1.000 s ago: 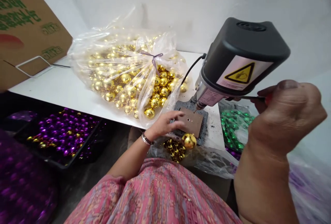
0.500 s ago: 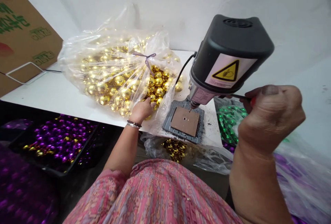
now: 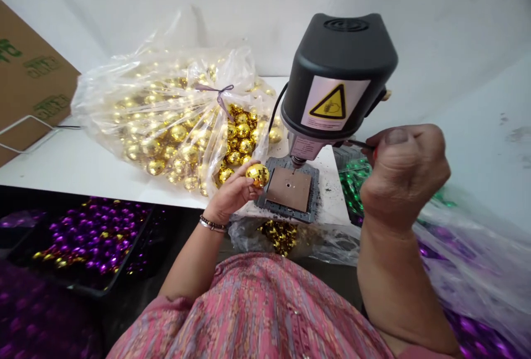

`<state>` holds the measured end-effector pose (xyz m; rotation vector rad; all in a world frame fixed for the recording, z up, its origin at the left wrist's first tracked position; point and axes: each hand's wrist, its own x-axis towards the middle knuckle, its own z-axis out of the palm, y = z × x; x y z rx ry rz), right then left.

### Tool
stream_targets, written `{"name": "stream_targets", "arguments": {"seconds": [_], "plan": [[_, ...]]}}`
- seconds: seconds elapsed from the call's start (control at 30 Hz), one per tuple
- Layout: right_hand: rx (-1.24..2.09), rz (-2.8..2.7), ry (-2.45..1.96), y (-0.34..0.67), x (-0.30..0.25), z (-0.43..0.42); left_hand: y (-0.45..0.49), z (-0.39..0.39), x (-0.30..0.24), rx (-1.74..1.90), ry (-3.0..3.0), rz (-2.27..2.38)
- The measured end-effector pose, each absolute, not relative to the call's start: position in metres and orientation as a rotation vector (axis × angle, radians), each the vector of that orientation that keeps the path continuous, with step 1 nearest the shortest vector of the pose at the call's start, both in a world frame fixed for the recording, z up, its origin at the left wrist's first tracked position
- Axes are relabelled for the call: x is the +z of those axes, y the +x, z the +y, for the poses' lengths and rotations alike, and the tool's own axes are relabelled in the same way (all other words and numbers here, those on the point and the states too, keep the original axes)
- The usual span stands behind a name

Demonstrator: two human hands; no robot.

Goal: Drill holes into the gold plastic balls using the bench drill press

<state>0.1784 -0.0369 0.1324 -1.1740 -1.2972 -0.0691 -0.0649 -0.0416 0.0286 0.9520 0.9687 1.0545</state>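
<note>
- Gold shiny round ball [image 3: 257, 174] is pinched between thumb & fingertips [image 3: 245, 183] of the left hand [image 3: 230, 197]. It is in the air just beside the left edge of the flat brown square plate [image 3: 289, 188], not yet under the drill bit [image 3: 295, 163].
- Right hand [image 3: 404, 173] is closed in a fist around the thin dark lever with red grip [image 3: 360, 143] of the black bench drill [image 3: 340, 66]; fingers pressed together, thumb on top.
- To do it well, I think: set the ball on the plate exactly below the bit. Hold it low at the sides so fingertips stay away from the bit. Pull the lever slowly, bc a smooth ball may roll or spin.
- Nearby: clear plastic bag of gold balls [image 3: 166, 121] on the white table [image 3: 83, 168], black tray w/ purple balls [image 3: 91, 234] lower left, green balls [image 3: 352, 187] at right.
- Vs. 0.5 s ago: left hand was at the bag opening among the gold balls, no ball seen in the fingers. Now it is out w/ one ball next to the plate.
- Right hand keeps the same grip on the lever. The drill sits more to the left in the picture, so I think the head turned a bit.
</note>
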Motion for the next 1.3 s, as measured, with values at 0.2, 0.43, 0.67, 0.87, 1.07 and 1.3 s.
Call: {"name": "stream_targets", "arguments": {"seconds": [0.2,0.43,0.67,0.87,1.07,1.3], "plan": [[-0.12,-1.361,-1.171,0.178,0.136,-0.039,-0.044,-0.038,0.019,1.002,0.732,0.907],[-0.085,-1.397,-1.122,0.176,0.141,-0.039,-0.021,-0.024,0.018,0.895,0.957,1.177],[-0.08,-1.422,-1.142,0.178,0.141,-0.04,-0.004,-0.008,0.021,0.671,1.407,1.458],[0.049,-1.427,-1.05,0.18,0.137,-0.037,-0.002,-0.005,0.018,0.663,1.768,1.526],[0.085,-1.412,-1.027,0.179,0.136,-0.038,0.008,-0.007,0.019,0.618,1.911,1.673],[0.028,-1.419,-1.025,0.181,0.14,-0.041,0.01,-0.002,0.007,0.652,2.004,1.515]]}}
